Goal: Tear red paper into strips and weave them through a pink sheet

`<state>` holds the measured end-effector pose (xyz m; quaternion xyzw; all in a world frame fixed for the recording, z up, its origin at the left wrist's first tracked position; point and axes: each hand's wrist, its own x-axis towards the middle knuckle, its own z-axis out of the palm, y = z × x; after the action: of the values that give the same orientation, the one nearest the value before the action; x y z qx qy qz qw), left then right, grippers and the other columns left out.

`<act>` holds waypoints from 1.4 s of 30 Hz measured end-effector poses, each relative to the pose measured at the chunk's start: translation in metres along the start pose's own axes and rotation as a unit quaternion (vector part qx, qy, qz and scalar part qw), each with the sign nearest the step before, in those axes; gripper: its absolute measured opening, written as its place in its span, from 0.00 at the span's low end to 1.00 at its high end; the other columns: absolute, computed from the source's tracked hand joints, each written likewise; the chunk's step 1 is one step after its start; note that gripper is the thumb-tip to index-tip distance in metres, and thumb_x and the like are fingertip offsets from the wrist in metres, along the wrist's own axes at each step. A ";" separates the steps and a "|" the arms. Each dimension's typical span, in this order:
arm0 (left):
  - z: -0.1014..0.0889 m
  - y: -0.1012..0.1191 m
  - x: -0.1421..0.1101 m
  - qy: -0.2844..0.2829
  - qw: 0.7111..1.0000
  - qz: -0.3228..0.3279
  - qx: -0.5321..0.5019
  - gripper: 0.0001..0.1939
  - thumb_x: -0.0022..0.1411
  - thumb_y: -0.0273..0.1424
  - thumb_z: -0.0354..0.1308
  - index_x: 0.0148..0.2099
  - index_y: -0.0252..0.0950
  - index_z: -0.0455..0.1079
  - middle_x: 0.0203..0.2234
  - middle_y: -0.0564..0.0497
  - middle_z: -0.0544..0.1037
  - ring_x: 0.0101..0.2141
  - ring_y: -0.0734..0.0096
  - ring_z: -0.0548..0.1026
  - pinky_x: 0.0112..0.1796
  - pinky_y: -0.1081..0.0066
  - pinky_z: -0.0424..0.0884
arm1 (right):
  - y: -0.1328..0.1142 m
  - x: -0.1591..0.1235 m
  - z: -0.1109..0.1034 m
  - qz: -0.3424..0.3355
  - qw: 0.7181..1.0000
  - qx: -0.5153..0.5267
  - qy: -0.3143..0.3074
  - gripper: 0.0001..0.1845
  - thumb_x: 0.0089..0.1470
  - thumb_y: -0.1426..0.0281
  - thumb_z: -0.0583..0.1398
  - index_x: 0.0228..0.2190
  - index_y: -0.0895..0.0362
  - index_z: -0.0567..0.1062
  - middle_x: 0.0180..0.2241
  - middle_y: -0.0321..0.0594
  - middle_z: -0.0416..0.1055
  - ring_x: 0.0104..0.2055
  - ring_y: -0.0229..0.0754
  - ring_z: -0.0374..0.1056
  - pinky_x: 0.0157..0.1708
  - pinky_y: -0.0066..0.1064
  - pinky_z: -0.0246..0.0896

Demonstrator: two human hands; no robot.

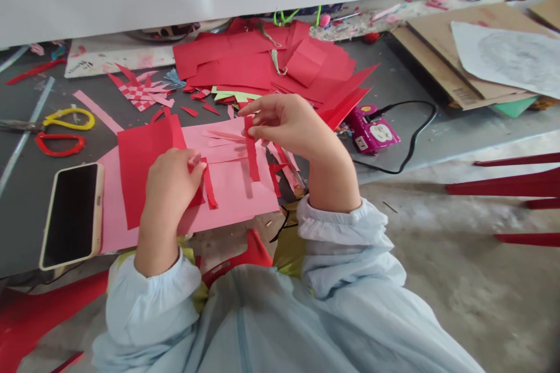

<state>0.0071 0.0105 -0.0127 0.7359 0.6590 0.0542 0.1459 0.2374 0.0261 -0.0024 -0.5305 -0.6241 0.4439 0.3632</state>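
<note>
My right hand (284, 122) pinches the top of a red paper strip (252, 154), which hangs over a pink sheet (231, 198). My left hand (172, 183) is closed on another red paper strip (210, 186), held between thumb and fingers. Beneath and beside the left hand lies a larger red paper piece (142, 172), partly covered by the hand. Thin pink strips (223, 139) rest on the pink sheet between my hands. A woven red and pink paper piece (140, 92) lies farther back on the table.
Left on the grey table are scissors (65, 134) with yellow and red handles and a phone (72, 215). Red paper sheets (236, 61) are piled at the back. A purple power adapter (374, 131) with a black cable and stacked cardboard (441, 64) lie right.
</note>
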 end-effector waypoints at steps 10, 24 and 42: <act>0.012 0.004 0.006 -0.019 0.998 0.030 0.056 0.13 0.65 0.30 0.55 0.48 0.39 0.79 0.42 0.41 0.80 0.47 0.47 0.75 0.43 0.59 0.71 | -0.005 -0.010 -0.020 0.070 0.995 -0.005 0.064 0.09 0.43 0.79 0.67 0.31 0.58 0.79 0.21 0.35 0.75 0.22 0.35 0.69 0.25 0.28 0.66; 0.003 -0.004 0.003 0.010 1.000 0.019 -0.004 0.08 0.62 0.32 0.57 0.39 0.41 0.77 0.39 0.46 0.84 0.42 0.52 0.79 0.40 0.60 0.70 | 0.013 -0.007 -0.030 0.012 0.997 -0.080 0.013 0.02 0.41 0.73 0.68 0.23 0.56 0.82 0.24 0.38 0.78 0.29 0.41 0.73 0.32 0.34 0.66; -0.008 -0.007 -0.005 0.018 0.995 0.097 -0.018 0.09 0.63 0.29 0.58 0.39 0.40 0.80 0.41 0.49 0.84 0.45 0.53 0.80 0.42 0.61 0.70 | 0.000 -0.011 -0.019 -0.090 0.994 -0.067 0.009 0.04 0.47 0.75 0.65 0.26 0.59 0.83 0.26 0.40 0.79 0.30 0.38 0.72 0.32 0.31 0.65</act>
<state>-0.0025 0.0077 -0.0071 0.7928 0.5855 0.0931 0.1413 0.2569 0.0189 0.0040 -0.4993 -0.6945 0.3614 0.3710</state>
